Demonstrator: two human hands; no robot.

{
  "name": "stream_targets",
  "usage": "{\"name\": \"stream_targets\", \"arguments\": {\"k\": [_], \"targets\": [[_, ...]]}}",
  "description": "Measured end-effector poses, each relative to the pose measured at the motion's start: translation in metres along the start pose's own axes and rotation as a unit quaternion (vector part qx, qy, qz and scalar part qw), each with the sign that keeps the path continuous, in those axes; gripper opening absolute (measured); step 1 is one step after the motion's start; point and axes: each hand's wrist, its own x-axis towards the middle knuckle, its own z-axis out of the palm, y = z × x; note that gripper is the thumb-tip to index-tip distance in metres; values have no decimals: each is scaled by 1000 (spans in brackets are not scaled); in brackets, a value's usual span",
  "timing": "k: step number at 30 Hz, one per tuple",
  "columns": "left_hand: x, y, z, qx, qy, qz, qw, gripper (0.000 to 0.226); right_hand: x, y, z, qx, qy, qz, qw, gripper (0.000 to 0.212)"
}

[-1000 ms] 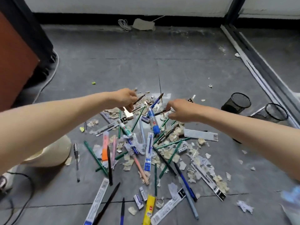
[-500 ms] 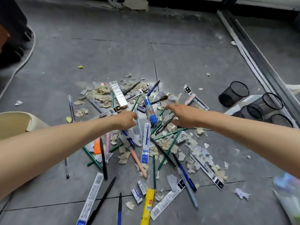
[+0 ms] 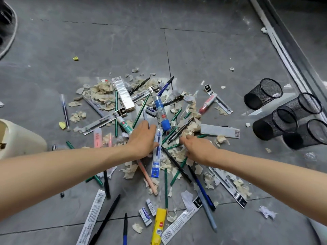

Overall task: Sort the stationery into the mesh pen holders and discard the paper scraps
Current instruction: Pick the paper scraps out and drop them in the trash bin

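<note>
- The stationery lies in one tangled heap on the floor (image 3: 106, 41) straight in front of you, with pens, pencils, packets and torn paper scraps (image 3: 102, 92) all crossing one another.
- Both your hands are already down in the middle of that heap.
- Your left hand (image 3: 143, 138) lies over the pile with fingers stretched forward and its thumb against the blue refill packet (image 3: 156, 152). It looks spread open, with nothing clearly gripped.
- Your right hand (image 3: 196, 147) sits just beside it, fingertips curled down into scraps and a green shaft. Whether it has actually pinched anything I cannot tell.
- The step in hand looks like drawing the first pieces out of the pile.
- Take one long piece at a time and lift it along its own length, so the crossing black pen (image 3: 177, 164) and green pencil (image 3: 166, 188) are not dragged with it.
- Shake off any scraps clinging to a piece before you carry it away.
- The blue glue stick (image 3: 161, 110) lies just beyond your left fingertips, on top of the pile, and should come away easily.
- The mesh pen holders (image 3: 263, 93) lie tipped on their sides in a cluster well off to your right. Stand them upright before you fill them.
- The cream bin (image 3: 21, 138) sits at your left, near that forearm, and looks the likely place for the scraps.
</note>
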Motion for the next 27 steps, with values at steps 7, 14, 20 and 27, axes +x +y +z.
{"name": "stream_targets", "arguments": {"k": [7, 14, 20, 27], "targets": [[23, 10, 8, -39, 36, -64, 997, 37, 15, 0, 4, -26, 50, -13, 998, 8], [47, 4, -15, -312, 90, -195, 925, 9, 11, 9, 0, -71, 77, -67, 992, 22], [27, 9, -24, -232, 143, -158, 949, 49, -8, 17, -5, -63, 82, -37, 994, 34], [-28, 31, -6, 138, -63, 302, 941, 22, -19, 13, -13, -89, 121, 29, 988, 37]]}}
